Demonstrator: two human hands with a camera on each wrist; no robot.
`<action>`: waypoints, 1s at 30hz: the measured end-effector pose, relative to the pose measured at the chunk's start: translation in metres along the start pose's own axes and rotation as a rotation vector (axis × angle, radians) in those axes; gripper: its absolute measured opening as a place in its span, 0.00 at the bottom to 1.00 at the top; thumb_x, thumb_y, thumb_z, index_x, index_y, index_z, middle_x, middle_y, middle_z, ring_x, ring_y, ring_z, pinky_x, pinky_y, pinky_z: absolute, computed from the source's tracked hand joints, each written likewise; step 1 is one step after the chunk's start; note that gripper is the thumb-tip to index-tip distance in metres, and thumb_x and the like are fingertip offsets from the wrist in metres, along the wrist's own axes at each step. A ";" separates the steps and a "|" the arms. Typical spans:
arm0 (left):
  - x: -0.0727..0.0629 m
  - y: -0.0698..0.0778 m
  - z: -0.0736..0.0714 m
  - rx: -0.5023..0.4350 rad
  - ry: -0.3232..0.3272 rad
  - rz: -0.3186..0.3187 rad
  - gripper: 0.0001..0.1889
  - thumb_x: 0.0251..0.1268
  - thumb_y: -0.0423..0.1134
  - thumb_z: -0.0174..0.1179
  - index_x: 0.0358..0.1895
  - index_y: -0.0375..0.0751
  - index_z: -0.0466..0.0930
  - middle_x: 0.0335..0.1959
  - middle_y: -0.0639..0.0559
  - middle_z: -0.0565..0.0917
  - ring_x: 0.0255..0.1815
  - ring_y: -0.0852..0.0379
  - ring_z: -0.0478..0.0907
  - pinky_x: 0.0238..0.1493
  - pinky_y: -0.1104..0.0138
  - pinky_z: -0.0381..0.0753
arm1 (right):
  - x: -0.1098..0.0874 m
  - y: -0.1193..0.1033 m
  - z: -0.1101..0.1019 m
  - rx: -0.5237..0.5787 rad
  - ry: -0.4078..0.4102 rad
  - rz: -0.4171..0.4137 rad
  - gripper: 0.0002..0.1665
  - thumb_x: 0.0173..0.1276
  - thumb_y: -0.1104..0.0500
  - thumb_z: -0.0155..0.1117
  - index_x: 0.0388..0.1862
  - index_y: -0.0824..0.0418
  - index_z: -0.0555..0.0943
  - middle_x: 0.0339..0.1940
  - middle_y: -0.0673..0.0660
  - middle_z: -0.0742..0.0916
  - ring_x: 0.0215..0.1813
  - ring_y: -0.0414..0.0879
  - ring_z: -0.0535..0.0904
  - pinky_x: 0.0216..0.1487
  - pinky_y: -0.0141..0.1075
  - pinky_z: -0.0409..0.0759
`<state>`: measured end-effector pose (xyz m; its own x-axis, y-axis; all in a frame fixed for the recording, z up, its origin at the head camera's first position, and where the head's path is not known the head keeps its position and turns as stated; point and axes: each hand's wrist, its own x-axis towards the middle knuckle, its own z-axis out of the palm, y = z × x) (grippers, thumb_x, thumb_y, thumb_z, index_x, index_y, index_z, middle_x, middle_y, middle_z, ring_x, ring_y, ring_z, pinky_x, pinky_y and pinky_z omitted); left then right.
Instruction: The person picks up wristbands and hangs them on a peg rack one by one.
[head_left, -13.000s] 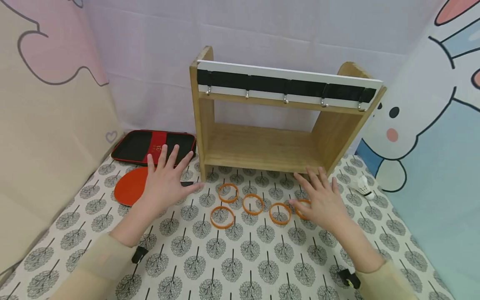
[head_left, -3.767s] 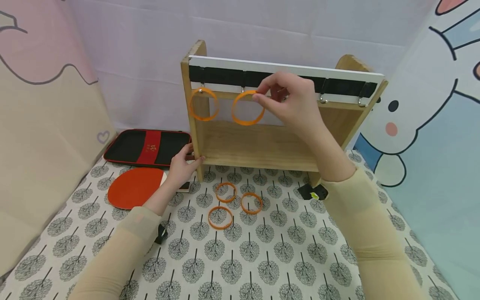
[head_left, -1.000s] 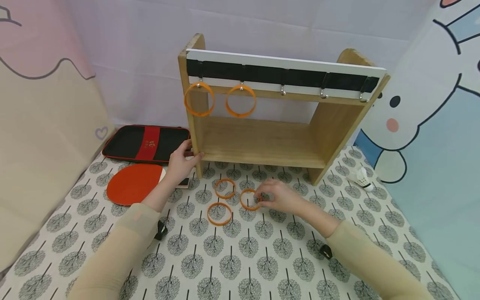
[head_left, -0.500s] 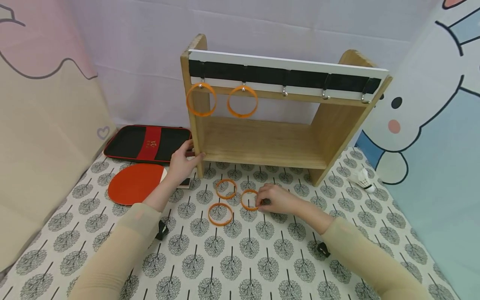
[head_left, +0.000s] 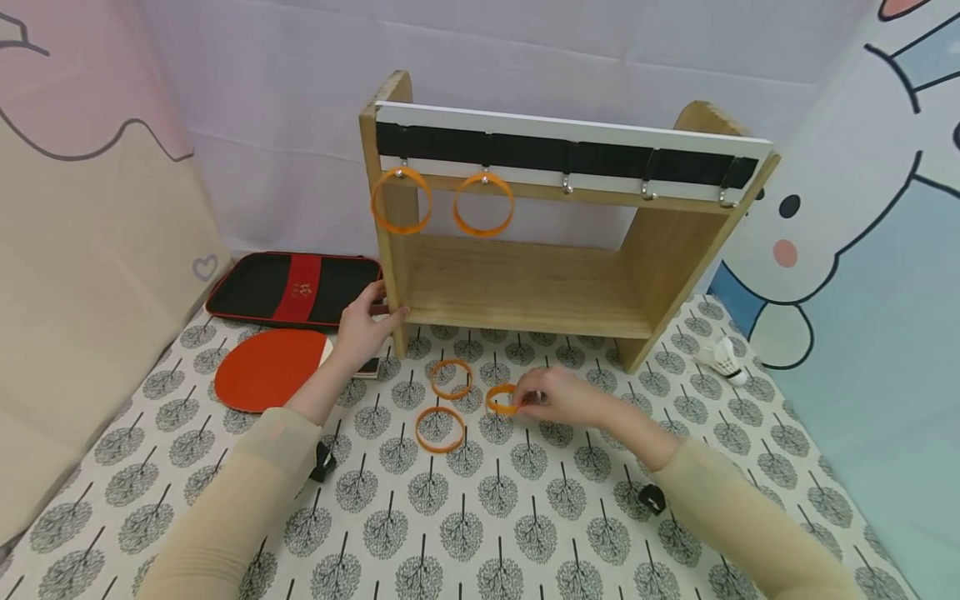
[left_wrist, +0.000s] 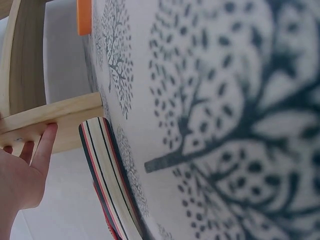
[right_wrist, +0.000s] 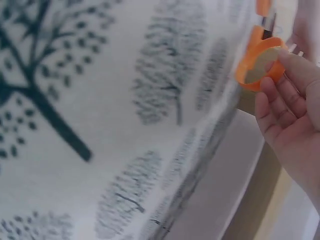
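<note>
My right hand (head_left: 561,397) pinches an orange ring (right_wrist: 245,67) between thumb and fingers, tilted up at the tablecloth. Two more orange rings, a far one (head_left: 451,362) and a nearer one (head_left: 439,450), lie flat to its left. My left hand (head_left: 362,327) grips the left side panel of a small wooden shelf (head_left: 525,287); in the left wrist view its fingers press against the panel. The shelf's front bar carries several metal hooks (head_left: 567,184). Orange rings hang from the two leftmost hooks, one at the end (head_left: 401,229) and one beside it (head_left: 483,232).
Left of the shelf lie a black and red case (head_left: 258,283) and a red table tennis bat (head_left: 270,371), its handle partly behind the left arm. A shuttlecock (head_left: 723,360) lies to the right. Printed cloth covers the table (head_left: 536,537); fabric walls stand around it.
Since the earliest frame two rings went from the table onto hooks, and the left hand took hold of the shelf. Over the last second the right hand has tilted a third ring up.
</note>
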<state>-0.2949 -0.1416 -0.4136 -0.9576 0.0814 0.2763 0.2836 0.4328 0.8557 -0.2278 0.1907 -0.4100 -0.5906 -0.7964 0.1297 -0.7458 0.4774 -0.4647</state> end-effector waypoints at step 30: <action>0.000 -0.003 0.000 -0.004 0.009 0.032 0.30 0.64 0.47 0.60 0.67 0.45 0.64 0.60 0.40 0.74 0.54 0.43 0.78 0.43 0.52 0.83 | -0.022 -0.082 -0.113 -0.092 0.390 -0.099 0.15 0.53 0.68 0.72 0.40 0.56 0.83 0.31 0.45 0.83 0.28 0.35 0.72 0.24 0.26 0.76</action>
<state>-0.2953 -0.1425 -0.4165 -0.9475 0.0870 0.3078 0.3146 0.4261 0.8482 -0.1886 0.2107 -0.2753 -0.5739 -0.6482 0.5005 -0.8189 0.4506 -0.3554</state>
